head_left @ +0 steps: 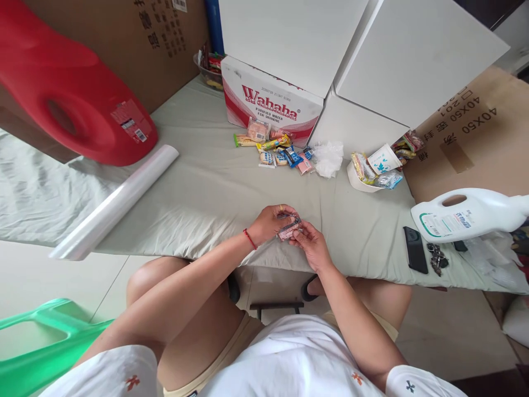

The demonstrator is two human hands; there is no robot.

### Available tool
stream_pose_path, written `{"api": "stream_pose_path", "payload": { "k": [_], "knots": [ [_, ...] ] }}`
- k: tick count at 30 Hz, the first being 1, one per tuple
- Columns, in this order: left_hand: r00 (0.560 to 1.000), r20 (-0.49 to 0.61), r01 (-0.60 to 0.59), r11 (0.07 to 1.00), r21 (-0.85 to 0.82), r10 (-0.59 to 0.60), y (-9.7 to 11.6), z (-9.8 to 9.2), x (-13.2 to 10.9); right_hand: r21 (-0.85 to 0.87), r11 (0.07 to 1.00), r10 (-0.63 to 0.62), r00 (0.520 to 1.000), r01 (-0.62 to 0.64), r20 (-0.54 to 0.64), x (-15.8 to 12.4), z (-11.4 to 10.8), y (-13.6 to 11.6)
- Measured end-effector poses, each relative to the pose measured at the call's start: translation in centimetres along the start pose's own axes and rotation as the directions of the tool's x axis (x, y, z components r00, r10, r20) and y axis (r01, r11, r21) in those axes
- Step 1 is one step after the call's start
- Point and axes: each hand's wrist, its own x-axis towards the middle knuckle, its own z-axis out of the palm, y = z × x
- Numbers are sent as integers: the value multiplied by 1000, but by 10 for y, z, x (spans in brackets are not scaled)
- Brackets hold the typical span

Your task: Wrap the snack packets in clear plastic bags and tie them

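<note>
Close to the front edge of the cloth-covered surface (198, 204), both my hands hold one small wrapped snack packet (288, 230), pinkish with dark parts. My left hand (270, 220) grips it from the left and above, fingers bent round it; a red string bracelet circles that wrist. From the right, my right hand (312, 242) pinches its lower right side between thumb and fingers. Fingers cover part of the packet, and its print is too small to read. Farther back lies a pile of wrapped snacks (275, 144) with a crumpled clear plastic bag (328, 158) beside it.
Behind the snacks stands a Wahaha carton (270, 99). At left are a red jug (95, 94) and a clear plastic roll (119, 201). A white snack tub (361, 179), white bottle (471, 215), phone (415, 250) and keys (437, 258) lie right. White boxes (289, 33) rise behind.
</note>
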Motion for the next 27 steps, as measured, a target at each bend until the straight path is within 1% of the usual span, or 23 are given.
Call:
{"api": "stream_pose_path", "payload": {
  "k": [2, 5, 7, 9, 11, 12, 14, 16, 17, 19, 20, 21, 23, 25, 26, 27],
  "knots": [
    [1000, -4, -23, 1000, -10, 23, 1, 2, -2, 6, 1000, -11, 1000, 12, -26, 0, 0, 3],
    [998, 45, -35, 998, -56, 38, 2, 6, -6, -29, 998, -53, 998, 52, -22, -3, -1, 7],
    [996, 64, -58, 995, -85, 64, 1, 7, -8, -69, 995, -75, 997, 73, -32, -5, -7, 6],
    [995, 32, -93, 993, -70, 95, -1, 8, -7, -97, 991, -99, 991, 90, -93, -7, -22, 2],
    [995, -11, -95, 995, -25, 95, -3, 6, -4, -92, 988, -144, 967, 127, -208, -4, -50, -9],
    [996, -28, -84, 996, -7, 84, -5, 5, -2, -78, 984, -177, 942, 161, -286, 0, -68, -17],
    [997, -42, -59, 998, 5, 60, -7, 3, 2, -33, 969, -235, 869, 245, -435, 12, -113, -40],
    [998, -44, -55, 998, 5, 55, -8, 2, 4, -24, 939, -287, 747, 342, -600, 33, -158, -71],
    [997, -43, -58, 998, 10, 59, -8, 2, 5, -48, 924, -316, 689, 379, -652, 46, -179, -89],
    [997, -37, -65, 998, 25, 66, -9, 1, 7, -86, 902, -353, 607, 424, -712, 74, -209, -121],
    [997, -37, -65, 997, 35, 66, -9, 1, 8, -94, 898, -359, 591, 430, -722, 88, -220, -135],
    [997, -43, -60, 997, 48, 62, -10, 0, 9, -96, 910, -342, 603, 402, -721, 101, -227, -146],
    [997, -66, -38, 996, 75, 43, -11, -1, 11, -128, 955, -274, 635, 266, -723, 122, -233, -159],
    [995, -98, -10, 995, 101, 20, -11, -2, 13, -196, 971, -235, 653, 134, -720, 135, -234, -158],
    [993, -116, 1, 993, 116, 12, -11, -3, 13, -239, 965, -248, 659, 105, -710, 137, -234, -154],
    [991, -132, 9, 991, 133, 8, -10, -4, 13, -282, 954, -277, 662, 102, -696, 137, -232, -147]
  ]
}}
